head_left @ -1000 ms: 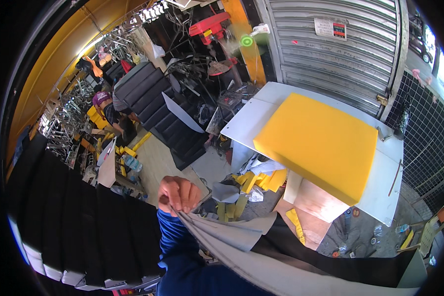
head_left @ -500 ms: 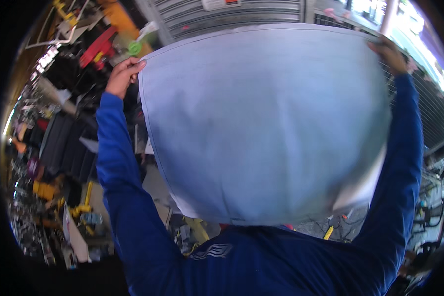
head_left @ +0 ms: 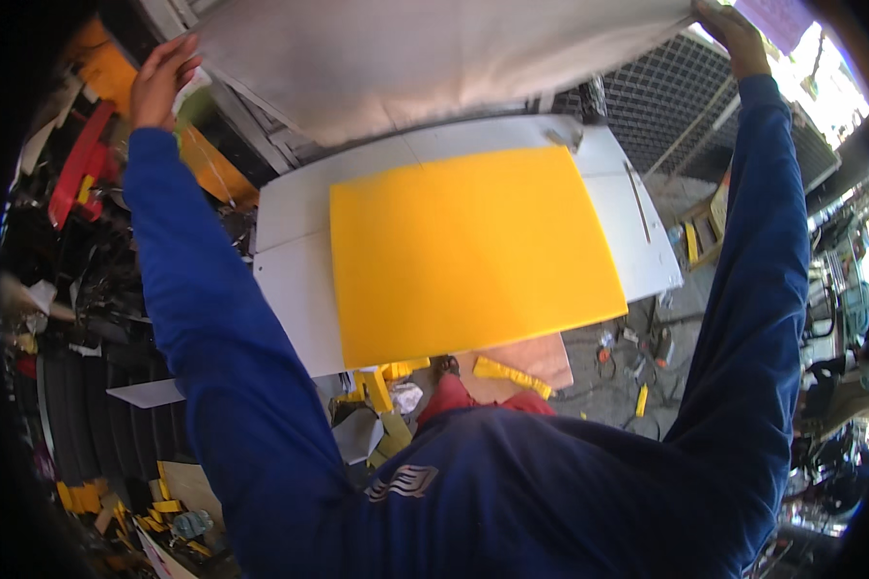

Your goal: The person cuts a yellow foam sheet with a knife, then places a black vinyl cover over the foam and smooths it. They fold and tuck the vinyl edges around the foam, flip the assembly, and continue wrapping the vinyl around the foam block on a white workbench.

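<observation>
A large pale grey sheet of fabric or vinyl [head_left: 434, 58] is stretched between my raised hands at the far side. My left hand [head_left: 162, 82] pinches its left corner, and my right hand [head_left: 737, 39] grips the right corner. The sheet's top runs out of view, and its lower edge sags above the far part of a white tabletop [head_left: 294, 280]. On that top lies a thick, flat yellow foam slab [head_left: 473, 251], its near edge overhanging the table's front. Neither hand touches the foam.
Yellow foam scraps [head_left: 381, 391] and a plywood board [head_left: 531, 362] lie below the table's near edge. Dark ribbed seat cushions [head_left: 92, 405] stand at the left. A mesh fence [head_left: 676, 101] rises at the far right. Small tools [head_left: 661, 347] lie on the floor at right.
Both hands have moved farther out and up with the sheet, which has swung away from my body. The yellow foam and white tabletop it hid now show.
</observation>
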Action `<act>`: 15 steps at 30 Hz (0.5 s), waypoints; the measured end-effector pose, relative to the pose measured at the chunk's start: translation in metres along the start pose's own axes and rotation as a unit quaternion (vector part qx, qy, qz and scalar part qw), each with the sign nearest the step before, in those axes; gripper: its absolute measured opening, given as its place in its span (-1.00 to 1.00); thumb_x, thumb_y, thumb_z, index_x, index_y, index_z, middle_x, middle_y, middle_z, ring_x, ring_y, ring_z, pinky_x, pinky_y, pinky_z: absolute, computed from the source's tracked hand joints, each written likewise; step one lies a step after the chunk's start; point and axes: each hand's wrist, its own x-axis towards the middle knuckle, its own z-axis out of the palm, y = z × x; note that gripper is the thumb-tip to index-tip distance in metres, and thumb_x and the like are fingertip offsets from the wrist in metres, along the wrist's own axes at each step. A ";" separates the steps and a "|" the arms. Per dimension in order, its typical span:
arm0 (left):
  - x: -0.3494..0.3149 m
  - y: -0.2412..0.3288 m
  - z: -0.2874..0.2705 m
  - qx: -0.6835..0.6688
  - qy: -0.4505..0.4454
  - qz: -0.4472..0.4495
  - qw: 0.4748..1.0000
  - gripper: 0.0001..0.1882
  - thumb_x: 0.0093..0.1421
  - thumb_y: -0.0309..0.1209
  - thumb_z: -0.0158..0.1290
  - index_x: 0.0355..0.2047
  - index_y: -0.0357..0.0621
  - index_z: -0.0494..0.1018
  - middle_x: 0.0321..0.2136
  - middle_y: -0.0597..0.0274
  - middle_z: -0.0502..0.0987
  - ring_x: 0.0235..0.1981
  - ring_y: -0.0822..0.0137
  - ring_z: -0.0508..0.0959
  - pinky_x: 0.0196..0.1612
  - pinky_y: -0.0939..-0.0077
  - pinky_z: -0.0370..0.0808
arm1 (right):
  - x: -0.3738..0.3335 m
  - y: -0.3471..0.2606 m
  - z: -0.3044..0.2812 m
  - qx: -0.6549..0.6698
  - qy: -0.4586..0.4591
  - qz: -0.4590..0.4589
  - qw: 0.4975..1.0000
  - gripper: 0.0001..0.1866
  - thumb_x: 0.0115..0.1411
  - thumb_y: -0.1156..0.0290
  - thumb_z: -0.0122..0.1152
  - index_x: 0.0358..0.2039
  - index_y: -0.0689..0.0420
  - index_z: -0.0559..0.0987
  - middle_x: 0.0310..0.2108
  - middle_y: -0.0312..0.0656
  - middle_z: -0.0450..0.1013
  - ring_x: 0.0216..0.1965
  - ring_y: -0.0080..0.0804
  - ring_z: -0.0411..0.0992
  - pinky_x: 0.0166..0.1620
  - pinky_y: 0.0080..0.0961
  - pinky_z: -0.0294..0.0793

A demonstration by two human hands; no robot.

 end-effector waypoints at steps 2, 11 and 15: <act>-0.042 -0.022 -0.008 0.003 0.004 0.012 1.000 -0.65 0.28 -0.31 0.24 -0.01 -0.25 0.55 -0.10 0.24 0.64 -0.11 0.40 0.63 -0.02 0.59 0.51 | -0.038 0.006 -0.008 -0.063 0.043 0.030 0.997 -0.74 0.24 0.34 0.33 -0.20 0.28 0.60 -0.17 -0.07 0.61 -0.11 -0.31 0.59 -0.01 -0.42 0.56; -0.434 -0.142 -0.041 0.125 -0.020 -0.146 0.981 -0.81 0.12 -0.66 0.23 -0.27 -0.15 0.64 -0.26 0.28 0.64 -0.21 0.45 0.58 -0.03 0.51 0.52 | -0.402 0.091 0.005 -0.146 -0.037 0.197 0.969 -0.80 0.24 0.55 0.21 -0.13 0.25 0.64 -0.34 -0.35 0.54 -0.30 -0.60 0.48 -0.21 -0.58 0.50; -0.537 -0.196 -0.021 0.104 -0.060 -0.286 0.951 -0.81 0.13 -0.63 0.28 -0.24 -0.21 0.61 -0.24 0.26 0.65 -0.21 0.44 0.61 -0.11 0.55 0.53 | -0.499 0.149 0.022 -0.184 -0.152 0.366 0.900 -0.86 0.11 0.66 0.39 -0.28 0.25 0.66 -0.27 -0.21 0.64 -0.18 -0.49 0.60 -0.10 -0.50 0.60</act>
